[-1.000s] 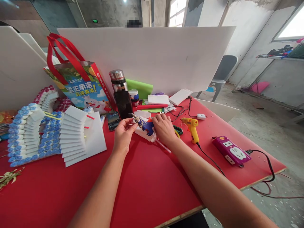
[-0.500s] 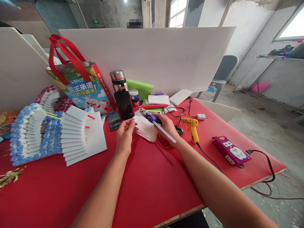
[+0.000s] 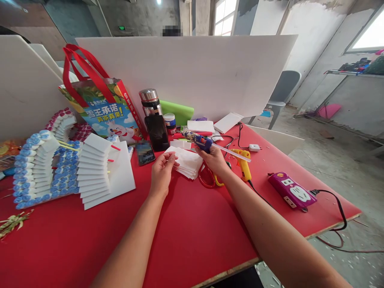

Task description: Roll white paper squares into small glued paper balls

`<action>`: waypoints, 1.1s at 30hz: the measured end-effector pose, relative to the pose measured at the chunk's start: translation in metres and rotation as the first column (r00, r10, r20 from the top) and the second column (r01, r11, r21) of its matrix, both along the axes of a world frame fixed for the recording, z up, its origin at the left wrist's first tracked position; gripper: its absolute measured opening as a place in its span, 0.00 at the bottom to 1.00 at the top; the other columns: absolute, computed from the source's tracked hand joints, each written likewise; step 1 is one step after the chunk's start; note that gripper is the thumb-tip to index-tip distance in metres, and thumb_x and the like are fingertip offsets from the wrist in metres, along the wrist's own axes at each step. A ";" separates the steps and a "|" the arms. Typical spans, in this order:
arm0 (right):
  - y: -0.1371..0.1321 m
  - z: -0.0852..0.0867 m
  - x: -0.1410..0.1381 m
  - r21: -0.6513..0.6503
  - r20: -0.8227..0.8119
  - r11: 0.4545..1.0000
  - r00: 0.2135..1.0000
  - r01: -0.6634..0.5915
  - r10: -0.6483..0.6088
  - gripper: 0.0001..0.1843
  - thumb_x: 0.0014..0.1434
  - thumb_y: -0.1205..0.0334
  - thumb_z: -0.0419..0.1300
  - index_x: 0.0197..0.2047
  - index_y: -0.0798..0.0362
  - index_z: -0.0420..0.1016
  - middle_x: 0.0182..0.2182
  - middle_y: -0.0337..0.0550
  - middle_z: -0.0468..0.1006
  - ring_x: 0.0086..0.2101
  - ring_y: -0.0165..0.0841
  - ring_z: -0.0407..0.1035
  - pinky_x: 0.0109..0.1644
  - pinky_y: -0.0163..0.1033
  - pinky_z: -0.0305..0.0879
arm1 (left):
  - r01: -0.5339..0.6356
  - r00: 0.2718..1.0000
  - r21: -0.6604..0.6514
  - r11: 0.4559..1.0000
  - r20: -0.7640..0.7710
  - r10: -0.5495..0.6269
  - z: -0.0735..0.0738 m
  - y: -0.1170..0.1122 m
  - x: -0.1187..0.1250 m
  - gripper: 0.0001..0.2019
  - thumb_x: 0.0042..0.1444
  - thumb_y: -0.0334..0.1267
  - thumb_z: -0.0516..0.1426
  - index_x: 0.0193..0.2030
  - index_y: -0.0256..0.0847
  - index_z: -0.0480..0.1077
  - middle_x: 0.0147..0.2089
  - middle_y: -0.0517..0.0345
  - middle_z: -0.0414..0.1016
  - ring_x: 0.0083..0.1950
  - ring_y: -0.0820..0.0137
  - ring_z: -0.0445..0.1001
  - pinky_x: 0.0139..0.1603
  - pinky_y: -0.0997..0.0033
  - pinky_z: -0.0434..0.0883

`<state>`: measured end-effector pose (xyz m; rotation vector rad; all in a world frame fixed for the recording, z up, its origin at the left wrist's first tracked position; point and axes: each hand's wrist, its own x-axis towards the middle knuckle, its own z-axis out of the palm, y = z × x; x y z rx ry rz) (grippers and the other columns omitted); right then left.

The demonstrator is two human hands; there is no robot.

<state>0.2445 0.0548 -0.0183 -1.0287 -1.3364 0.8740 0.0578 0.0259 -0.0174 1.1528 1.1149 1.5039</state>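
Observation:
My right hand (image 3: 214, 160) is closed round a blue glue gun (image 3: 200, 141) with a clear glue stick poking out behind it toward the right. It is raised a little over a stack of white foam pieces (image 3: 189, 162). My left hand (image 3: 162, 173) pinches the near left edge of the top white piece. Red-handled scissors (image 3: 207, 178) lie on the red table (image 3: 186, 236) just under my right wrist.
A yellow glue gun (image 3: 243, 162) and a purple power strip (image 3: 292, 195) lie to the right. A phone (image 3: 145, 152), black case, flask (image 3: 149, 101) and printed bag (image 3: 102, 108) stand behind. White stepped foam model with blue caps (image 3: 60, 168) sits left. White boards wall the back.
My right hand lifted the blue glue gun off the white pieces and swung it up and to the right. My left hand shifted onto the edge of the white stack.

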 end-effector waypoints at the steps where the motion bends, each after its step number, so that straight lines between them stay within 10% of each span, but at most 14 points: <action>1: 0.000 0.000 0.000 -0.023 -0.018 1.000 1.000 -0.010 0.010 0.18 0.55 0.48 0.62 0.34 0.56 0.74 0.27 0.37 0.70 0.29 0.29 0.59 0.35 0.35 0.59 | -0.001 1.000 0.006 1.000 0.000 0.001 0.001 0.000 0.000 0.19 0.53 0.52 0.65 0.44 0.40 0.75 0.42 0.55 0.76 0.34 0.73 0.72 0.37 0.71 0.71; 16: 0.000 -0.006 0.001 -0.068 0.045 0.989 0.990 -0.133 0.136 0.21 0.57 0.44 0.62 0.40 0.56 0.75 0.34 0.41 0.76 0.34 0.33 0.66 0.38 0.36 0.63 | -0.088 0.989 0.177 0.980 -0.099 0.106 0.016 -0.007 0.002 0.18 0.58 0.52 0.61 0.50 0.42 0.76 0.47 0.52 0.76 0.36 0.72 0.74 0.38 0.72 0.72; 24: -0.006 -0.009 0.000 0.156 0.552 0.986 0.833 -0.064 -0.033 0.16 0.63 0.51 0.59 0.44 0.54 0.77 0.39 0.47 0.79 0.40 0.39 0.70 0.46 0.42 0.65 | -0.150 0.980 0.184 0.971 -0.105 0.171 0.016 -0.007 0.003 0.18 0.57 0.50 0.63 0.49 0.41 0.78 0.42 0.53 0.78 0.35 0.70 0.75 0.37 0.71 0.73; 33: -0.012 -0.002 0.000 0.236 0.676 0.938 0.737 -0.252 0.028 0.17 0.65 0.60 0.57 0.55 0.52 0.74 0.49 0.48 0.78 0.46 0.38 0.71 0.52 0.40 0.63 | -0.222 0.964 0.157 0.962 -0.117 0.241 0.014 -0.007 0.000 0.11 0.55 0.44 0.63 0.41 0.41 0.78 0.36 0.56 0.78 0.35 0.69 0.76 0.40 0.70 0.73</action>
